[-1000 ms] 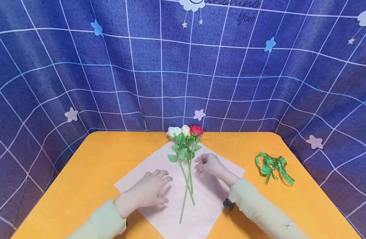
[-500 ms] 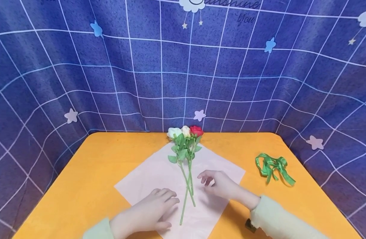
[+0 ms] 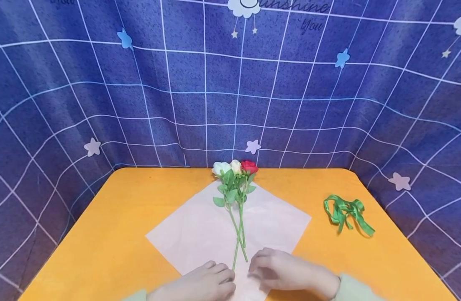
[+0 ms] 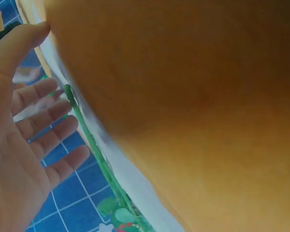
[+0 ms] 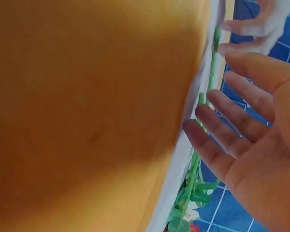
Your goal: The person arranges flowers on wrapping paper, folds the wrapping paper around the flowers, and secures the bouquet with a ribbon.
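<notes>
Three artificial roses lie with crossed stems [image 3: 241, 225] on pale pink wrapping paper [image 3: 193, 225]: a white rose [image 3: 221, 168], a cream rose [image 3: 236, 167] and a red rose [image 3: 249, 167]. My left hand [image 3: 206, 282] hovers low over the paper's near part, fingers beside the end of the longest stem; whether they touch it I cannot tell. In the left wrist view its fingers are spread and relaxed. To the right of the stem ends is my right hand [image 3: 281, 269], its fingers loosely bent with nothing in them, as the right wrist view shows.
A tangled green ribbon [image 3: 347, 213] lies on the right side of the orange table [image 3: 140, 205]. Behind and around the table hangs a blue curtain [image 3: 185, 108] with white grid lines, stars and clouds.
Both hands have come down toward the near edge of the table, the right hand from beside the leaves to below the stem ends. The roses, paper and ribbon stay in place.
</notes>
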Action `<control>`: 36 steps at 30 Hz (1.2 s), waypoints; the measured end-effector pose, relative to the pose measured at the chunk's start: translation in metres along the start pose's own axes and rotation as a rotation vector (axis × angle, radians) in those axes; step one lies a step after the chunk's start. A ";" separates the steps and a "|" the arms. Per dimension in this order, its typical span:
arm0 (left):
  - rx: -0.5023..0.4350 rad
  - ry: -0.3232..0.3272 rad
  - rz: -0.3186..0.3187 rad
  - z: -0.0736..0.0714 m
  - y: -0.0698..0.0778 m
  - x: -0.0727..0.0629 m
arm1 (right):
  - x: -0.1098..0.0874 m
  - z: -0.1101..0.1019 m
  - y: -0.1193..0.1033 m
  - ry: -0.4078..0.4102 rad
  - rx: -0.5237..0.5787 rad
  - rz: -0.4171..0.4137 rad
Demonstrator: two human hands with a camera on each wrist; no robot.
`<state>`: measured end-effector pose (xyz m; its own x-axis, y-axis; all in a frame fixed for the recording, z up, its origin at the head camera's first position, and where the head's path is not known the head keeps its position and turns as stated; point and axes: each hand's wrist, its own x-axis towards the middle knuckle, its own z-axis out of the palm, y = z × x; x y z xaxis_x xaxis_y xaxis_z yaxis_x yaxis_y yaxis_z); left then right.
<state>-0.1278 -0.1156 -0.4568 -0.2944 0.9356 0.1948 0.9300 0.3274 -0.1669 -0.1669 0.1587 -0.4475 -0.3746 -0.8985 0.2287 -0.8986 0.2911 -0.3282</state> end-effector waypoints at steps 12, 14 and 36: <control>0.021 -0.014 0.115 -0.003 0.005 0.004 | -0.010 0.006 -0.007 -0.111 -0.208 -0.082; 0.023 -0.047 0.120 -0.003 0.005 0.005 | -0.010 0.006 -0.008 -0.115 -0.231 -0.095; -0.497 0.066 -0.543 -0.008 0.001 0.003 | 0.002 0.010 -0.011 0.037 -0.066 0.012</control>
<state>-0.1262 -0.1135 -0.4484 -0.7420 0.6441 0.1860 0.6520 0.6286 0.4240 -0.1554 0.1505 -0.4530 -0.3928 -0.8822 0.2597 -0.9066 0.3242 -0.2701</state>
